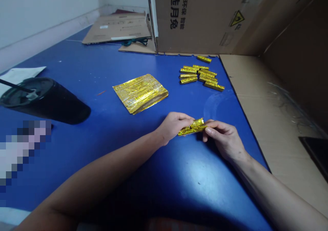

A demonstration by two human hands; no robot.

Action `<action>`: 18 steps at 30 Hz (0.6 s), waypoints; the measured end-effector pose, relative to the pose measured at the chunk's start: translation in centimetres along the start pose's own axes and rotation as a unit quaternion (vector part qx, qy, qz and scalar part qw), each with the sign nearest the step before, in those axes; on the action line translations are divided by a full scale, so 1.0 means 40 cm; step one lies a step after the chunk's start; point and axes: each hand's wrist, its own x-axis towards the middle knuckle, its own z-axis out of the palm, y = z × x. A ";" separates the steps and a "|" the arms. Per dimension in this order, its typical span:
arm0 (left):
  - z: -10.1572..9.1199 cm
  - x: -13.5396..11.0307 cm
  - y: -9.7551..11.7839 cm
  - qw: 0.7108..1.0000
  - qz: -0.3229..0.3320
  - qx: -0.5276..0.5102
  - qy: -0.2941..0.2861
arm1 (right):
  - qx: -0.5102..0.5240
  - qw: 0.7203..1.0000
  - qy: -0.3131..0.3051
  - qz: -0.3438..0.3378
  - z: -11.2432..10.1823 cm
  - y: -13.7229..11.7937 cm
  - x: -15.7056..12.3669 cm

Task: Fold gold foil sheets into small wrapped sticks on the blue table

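Since both ends need support, our left hand (174,127) and right hand (222,139) are pinching a gold foil stick (192,128) (more sticks (202,75) are lying near the far edge of the blue tabletop (77,70)).

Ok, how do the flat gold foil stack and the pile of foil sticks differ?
The foil stack is one broad, flat, squarish block, while the foil sticks are many narrow, thicker folded bars. The stack lies as a single neat piece; the sticks sit in a loose pile further right. Both are shiny gold foil.
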 end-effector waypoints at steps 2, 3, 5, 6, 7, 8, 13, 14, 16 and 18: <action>-0.002 0.000 0.000 1.000 0.000 0.008 -0.005 | 0.006 1.000 -0.005 0.002 0.000 -0.001 0.000; -0.002 0.000 0.000 1.000 0.000 0.014 -0.011 | 0.009 1.000 -0.006 0.003 0.000 -0.001 0.000; -0.001 0.001 -0.003 0.999 0.000 0.030 -0.022 | 0.013 1.000 -0.007 0.005 -0.001 0.000 0.000; 0.000 0.000 -0.005 0.999 0.001 0.041 -0.025 | 0.016 1.000 -0.006 0.007 -0.002 0.002 0.000; 0.001 0.000 -0.008 0.998 0.006 0.056 -0.025 | 0.019 1.000 -0.005 0.009 -0.002 0.003 0.000; 0.003 -0.001 -0.011 0.997 0.015 0.074 -0.022 | 0.022 1.000 -0.002 0.013 -0.002 0.005 0.001; 0.012 -0.013 -0.024 0.981 0.097 0.168 -0.015 | 0.024 0.998 0.024 0.045 0.000 0.008 0.002; 0.013 -0.016 -0.024 0.978 0.108 0.178 -0.017 | 0.022 0.998 0.029 0.049 0.001 0.008 0.002; 0.017 -0.021 -0.024 0.973 0.123 0.193 -0.022 | 0.024 0.998 0.034 0.054 0.003 0.006 0.004; 0.020 -0.026 -0.023 0.969 0.136 0.203 -0.025 | 0.033 0.997 0.038 0.056 0.005 0.004 0.006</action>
